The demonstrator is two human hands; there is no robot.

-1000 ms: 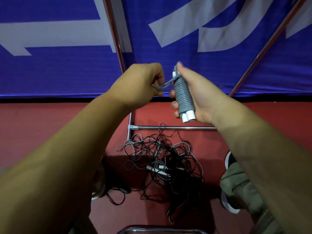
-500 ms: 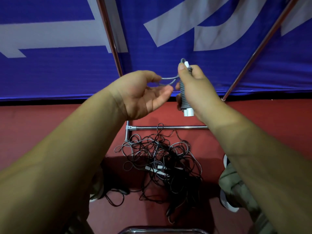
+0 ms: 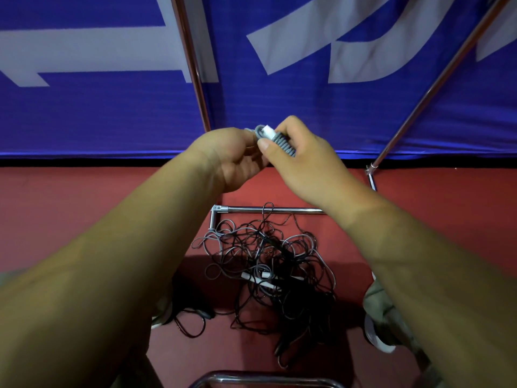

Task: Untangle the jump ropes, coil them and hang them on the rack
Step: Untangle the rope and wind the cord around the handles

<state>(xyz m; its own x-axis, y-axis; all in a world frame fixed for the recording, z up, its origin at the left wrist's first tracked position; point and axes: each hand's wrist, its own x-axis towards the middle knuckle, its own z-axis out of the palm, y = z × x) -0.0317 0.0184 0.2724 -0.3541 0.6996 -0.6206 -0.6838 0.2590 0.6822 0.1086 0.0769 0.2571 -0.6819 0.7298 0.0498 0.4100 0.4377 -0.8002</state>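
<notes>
Above the tangle (image 3: 268, 261), our right hand (image 3: 303, 163) clamps the wound rope (image 3: 282, 143) so no coil slips. Our left hand (image 3: 232, 161) curls beside it; grip unclear.

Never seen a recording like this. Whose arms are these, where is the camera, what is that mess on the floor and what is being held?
There is no machine: a person wears one wide-angle camera on the head, looking down at their own bare arms. The right hand grips a grey jump rope wound into a tight bundle with a white handle end; the left hand curls its fingers on the rope at the bundle's top. Below, on the red floor, lies a tangle of black and grey ropes, its loops reaching the rack's metal rail. A blue banner hangs behind.
</notes>
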